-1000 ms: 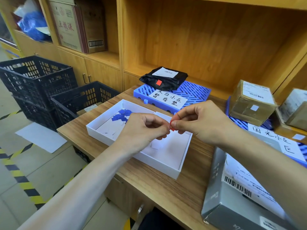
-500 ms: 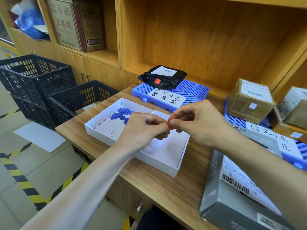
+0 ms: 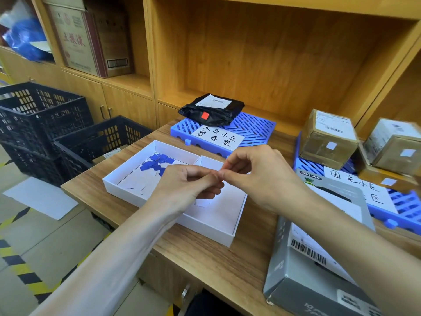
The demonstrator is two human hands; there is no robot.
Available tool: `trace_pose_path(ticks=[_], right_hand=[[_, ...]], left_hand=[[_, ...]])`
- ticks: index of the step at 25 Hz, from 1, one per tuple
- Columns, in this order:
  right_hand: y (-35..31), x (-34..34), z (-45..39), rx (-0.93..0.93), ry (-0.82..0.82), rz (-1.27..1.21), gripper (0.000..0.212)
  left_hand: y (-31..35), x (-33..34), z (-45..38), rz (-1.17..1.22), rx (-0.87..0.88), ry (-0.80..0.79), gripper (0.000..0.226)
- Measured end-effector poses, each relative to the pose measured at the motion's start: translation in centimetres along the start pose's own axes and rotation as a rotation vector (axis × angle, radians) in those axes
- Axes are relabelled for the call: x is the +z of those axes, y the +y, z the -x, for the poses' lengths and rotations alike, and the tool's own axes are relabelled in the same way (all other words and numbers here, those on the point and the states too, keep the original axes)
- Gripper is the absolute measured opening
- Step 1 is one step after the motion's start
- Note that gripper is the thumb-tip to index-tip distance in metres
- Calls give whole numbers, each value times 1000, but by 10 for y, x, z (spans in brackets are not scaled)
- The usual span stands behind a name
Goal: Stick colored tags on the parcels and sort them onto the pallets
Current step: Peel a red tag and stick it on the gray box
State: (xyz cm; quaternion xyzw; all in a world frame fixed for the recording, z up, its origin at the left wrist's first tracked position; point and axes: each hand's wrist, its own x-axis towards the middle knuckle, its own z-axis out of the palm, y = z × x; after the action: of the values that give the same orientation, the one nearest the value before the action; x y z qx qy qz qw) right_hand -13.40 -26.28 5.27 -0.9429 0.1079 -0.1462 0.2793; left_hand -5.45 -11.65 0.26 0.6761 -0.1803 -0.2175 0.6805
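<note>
My left hand [image 3: 189, 185] and my right hand [image 3: 257, 176] meet fingertip to fingertip above the white tray [image 3: 127, 190]. Together they pinch a small tag, which the fingers almost hide. Loose blue tags [image 3: 157, 163] lie in the tray's left compartment. Behind it, a black bag parcel [image 3: 218, 110] bearing a red tag [image 3: 205, 115] rests on the left blue pallet [image 3: 252, 128]. On the right blue pallet [image 3: 401, 201] stand two cardboard parcels [image 3: 328, 137] [image 3: 396, 144] with white tags. A grey boxed parcel [image 3: 314, 258] lies under my right forearm.
The wooden desk [image 3: 205, 254] sits against an open shelf unit. Two black plastic crates [image 3: 41, 115] [image 3: 95, 142] stand on the floor to the left. A carton [image 3: 75, 39] and a blue bag occupy the upper left shelves. White paper lies on the floor.
Both hands stay together over the tray. The red of the tag, visible between the fingertips earlier, is now covered by the fingers. The view has shifted slightly.
</note>
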Motion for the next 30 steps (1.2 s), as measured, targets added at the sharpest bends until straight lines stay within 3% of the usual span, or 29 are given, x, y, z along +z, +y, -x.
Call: trace_pose_path(ticks=[10,16,23,30], right_hand=[[7,7,0,-23,-80,51,10],[18,-5,-1,111,-10,87,15],[20,-7,4,180,-51,2,16],[13,-17,10,334,-106,-359,21]], left_hand=[[-1,3,-1,-54,11,54,9],[-9,-3,-7,-548,163,218,10],[-8,0,-4,-635,157,171,12],[1,15,13,-688,630,108,37]])
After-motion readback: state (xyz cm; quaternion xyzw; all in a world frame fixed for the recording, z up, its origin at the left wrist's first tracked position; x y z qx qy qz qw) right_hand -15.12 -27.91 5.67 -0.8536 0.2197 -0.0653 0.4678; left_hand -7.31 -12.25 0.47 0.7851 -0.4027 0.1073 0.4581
